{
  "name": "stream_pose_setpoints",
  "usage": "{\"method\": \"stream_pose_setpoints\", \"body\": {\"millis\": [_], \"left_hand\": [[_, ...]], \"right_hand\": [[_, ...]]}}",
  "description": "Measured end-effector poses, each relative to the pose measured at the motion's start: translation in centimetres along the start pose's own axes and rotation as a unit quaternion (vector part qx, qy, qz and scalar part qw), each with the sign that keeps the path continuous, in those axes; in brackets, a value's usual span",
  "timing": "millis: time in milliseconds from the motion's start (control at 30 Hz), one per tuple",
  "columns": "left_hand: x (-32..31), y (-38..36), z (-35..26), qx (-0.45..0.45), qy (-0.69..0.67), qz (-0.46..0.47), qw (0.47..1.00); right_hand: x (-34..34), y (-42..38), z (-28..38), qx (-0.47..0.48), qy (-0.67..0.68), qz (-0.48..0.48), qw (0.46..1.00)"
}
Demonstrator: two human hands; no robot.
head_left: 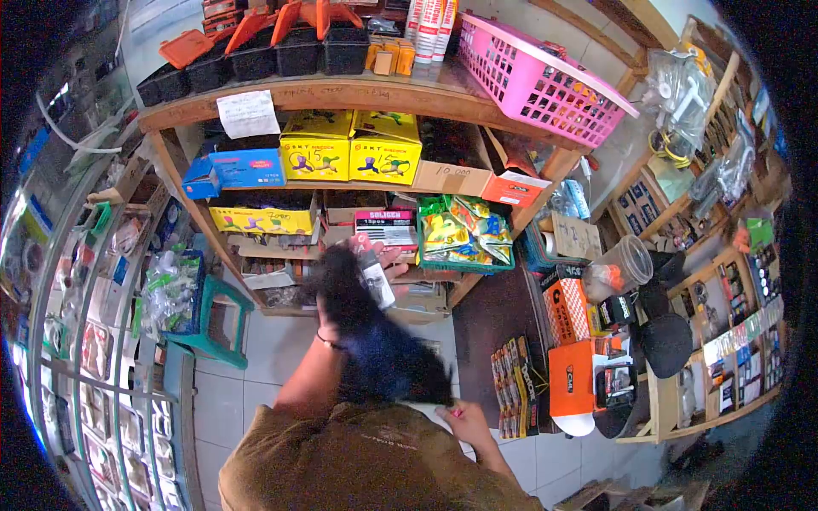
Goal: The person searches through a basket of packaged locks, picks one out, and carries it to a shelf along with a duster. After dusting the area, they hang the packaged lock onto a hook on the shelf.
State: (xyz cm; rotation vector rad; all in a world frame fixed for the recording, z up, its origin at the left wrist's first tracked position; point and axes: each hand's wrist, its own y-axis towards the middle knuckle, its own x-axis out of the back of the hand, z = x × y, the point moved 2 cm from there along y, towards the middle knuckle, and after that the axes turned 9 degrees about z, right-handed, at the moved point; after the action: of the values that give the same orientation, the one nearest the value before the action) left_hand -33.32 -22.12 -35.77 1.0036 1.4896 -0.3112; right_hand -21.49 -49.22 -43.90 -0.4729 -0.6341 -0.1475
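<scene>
My left hand (392, 259) is raised in front of the shelves, fingers partly spread behind a small clear packet with a white label (377, 284) that it holds. A dark, fluffy thing like a feather duster (383, 353), blurred black and blue, stretches in front of my left wrist and covers part of that hand. Low down, close to my brown shirt, my right hand (467, 423) is closed around a thin pink piece, which looks like the duster's handle. Something white and flat (430, 412) lies beside its fingers, mostly hidden.
Ahead stands a wooden shelf (341, 95) with yellow boxes (385, 149), a green basket of packets (464, 234) and a pink basket (545, 85) on top. A green stool (223, 319) and a glass display case (102, 375) are left. Right, a dark table (486, 315) holds orange boxes (569, 375).
</scene>
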Motion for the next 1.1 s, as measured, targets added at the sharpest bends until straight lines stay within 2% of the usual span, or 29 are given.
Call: {"method": "stream_pose_setpoints", "body": {"millis": [33,67,100,167,200,233,267,300,333,367,433,467,500,567,600,633,700,733,767,833,867,900,967,1000,1033,1100], "left_hand": [[-1.9,-0.4,-0.2,-0.024,-0.003,-0.061,0.998],[0.1,-0.9,-0.8,-0.062,-0.024,0.009,0.998],[-1.0,-0.2,-1.0,-0.017,-0.089,0.174,0.981],[-1.8,-0.2,0.0,-0.087,0.036,-0.061,0.994],[-1.3,0.1,0.2,-0.017,0.062,0.013,0.998],[-0.8,0.7,-0.2,0.000,0.026,0.062,0.998],[-0.1,0.2,-0.1,-0.040,0.036,0.013,0.998],[-2.1,-0.3,-0.1,-0.080,0.045,-0.038,0.995],[-2.8,-0.2,-0.4,-0.104,0.028,-0.023,0.994],[0.9,-0.3,-0.2,-0.040,-0.029,0.100,0.994],[-1.3,0.4,0.6,-0.076,0.022,-0.025,0.997],[1.0,0.6,1.0,0.006,0.233,-0.047,0.971],[1.6,1.2,0.6,0.020,0.023,0.073,0.997],[-2.7,0.6,0.8,-0.051,0.055,-0.029,0.997],[-1.7,0.6,0.5,-0.065,0.003,0.039,0.997],[-0.7,0.8,0.7,-0.045,-0.033,0.074,0.996],[-0.5,1.2,1.8,-0.108,0.000,-0.037,0.993],[1.4,1.2,1.6,0.016,0.066,-0.004,0.998],[1.8,1.2,1.7,0.014,0.029,-0.016,0.999],[-3.4,1.2,1.1,-0.120,0.134,-0.031,0.983],[1.9,0.6,1.1,-0.018,-0.051,0.096,0.994],[0.7,0.7,1.5,-0.016,-0.051,0.096,0.994],[-2.5,1.4,2.2,-0.025,0.044,0.038,0.998],[-2.0,2.0,2.4,0.018,0.058,-0.072,0.996],[-2.2,1.9,2.3,0.018,0.059,-0.071,0.996],[-3.6,1.2,1.8,-0.072,0.140,-0.083,0.984]], "right_hand": [[0.3,-0.1,-0.1,-0.042,0.053,-0.028,0.997],[0.4,-0.3,0.4,-0.042,0.051,-0.026,0.997],[0.5,-0.6,1.2,-0.044,0.038,-0.013,0.998],[0.6,-0.7,1.4,-0.045,0.026,-0.002,0.999],[0.5,-0.7,0.9,-0.012,0.008,0.003,1.000],[0.4,-0.6,0.4,0.020,-0.012,0.008,1.000],[0.3,-0.3,-0.3,0.020,-0.013,0.008,1.000],[0.2,-0.1,-1.0,-0.039,0.054,-0.013,0.998],[0.1,-0.1,-1.6,-0.098,0.120,-0.034,0.987],[0.0,-0.5,-1.7,-0.100,0.121,-0.034,0.987],[0.7,-1.0,0.4,-0.007,0.005,0.004,1.000],[0.4,-0.9,-0.7,0.016,0.011,0.008,1.000],[0.6,-0.8,-0.7,0.017,0.010,0.007,1.000],[1.0,-1.0,-0.9,-0.080,0.072,-0.048,0.993],[0.8,-0.9,-1.2,-0.122,0.079,-0.042,0.988],[0.8,-1.0,-0.8,-0.122,0.080,-0.043,0.988],[0.7,-1.5,0.6,-0.035,0.053,0.007,0.998],[0.6,-1.3,-0.4,-0.025,0.015,0.008,1.000],[0.3,-0.7,-1.8,-0.026,0.016,0.006,1.000],[0.2,-0.2,-2.1,-0.069,0.098,-0.043,0.992],[0.2,-0.7,-1.9,-0.072,0.115,-0.041,0.990],[0.4,-1.0,-1.8,-0.073,0.117,-0.042,0.990],[0.4,-1.0,-1.5,-0.006,0.033,0.019,0.999],[0.4,-0.9,-1.6,-0.006,0.035,0.017,0.999],[0.4,-0.7,-1.8,-0.024,0.062,-0.004,0.998],[0.3,-0.5,-2.3,-0.061,0.116,-0.042,0.990]]}}
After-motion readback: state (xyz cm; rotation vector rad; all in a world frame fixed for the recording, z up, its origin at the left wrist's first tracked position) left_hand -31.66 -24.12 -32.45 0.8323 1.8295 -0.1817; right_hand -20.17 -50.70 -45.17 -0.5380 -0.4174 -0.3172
